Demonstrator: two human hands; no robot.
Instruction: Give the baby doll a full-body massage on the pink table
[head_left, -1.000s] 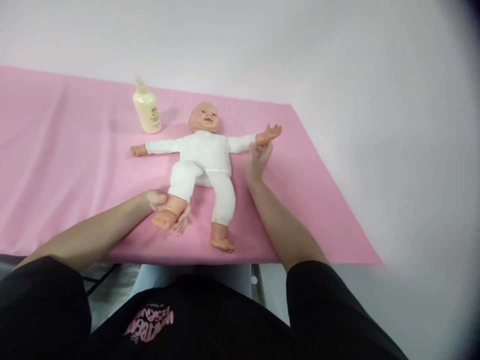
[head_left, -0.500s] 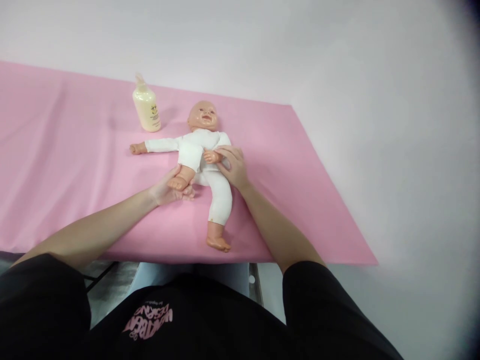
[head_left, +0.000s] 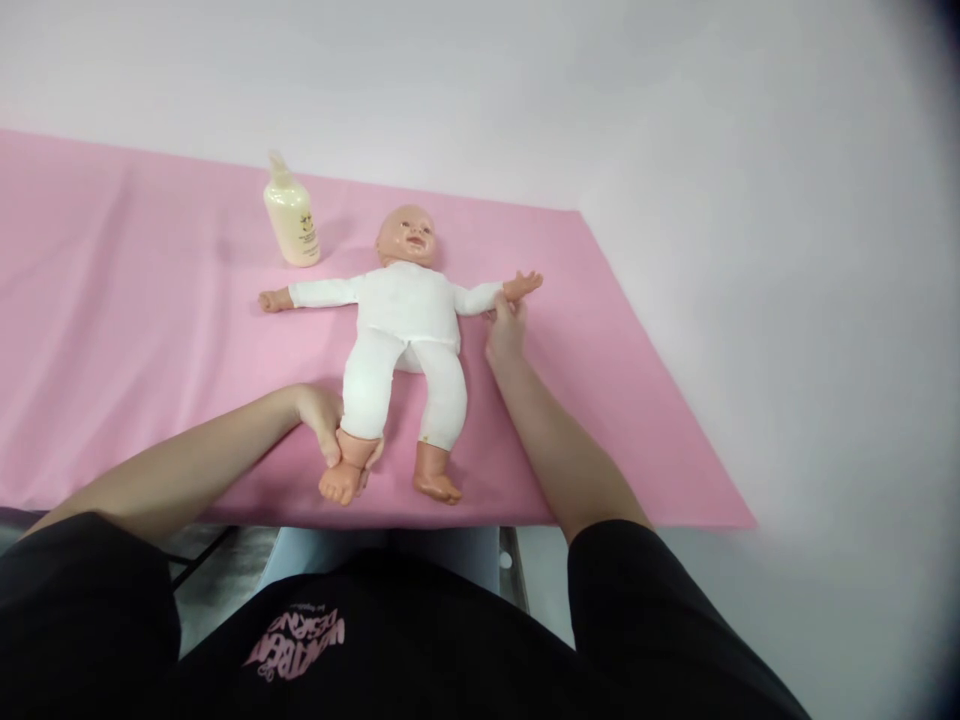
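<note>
A baby doll (head_left: 409,305) with a white cloth body lies face up, its head toward the far edge and both arms spread out. My left hand (head_left: 322,420) is wrapped round the ankle of the doll's leg on the left, with fingers partly hidden under it. Near the doll's wrist on the right, my right hand (head_left: 508,325) grips the arm between thumb and fingers. The doll's other leg rests straight, its foot close to the near edge.
A pink cloth (head_left: 600,400) covers the table. Behind the doll's arm on the left stands a pale yellow pump bottle (head_left: 294,222). A white wall or surface lies beyond the table's far and right edges.
The doll's leg on the left, bent up over its belly before, has come down straight with my left hand. My right hand has moved right, bringing the doll's arm from its belly out sideways.
</note>
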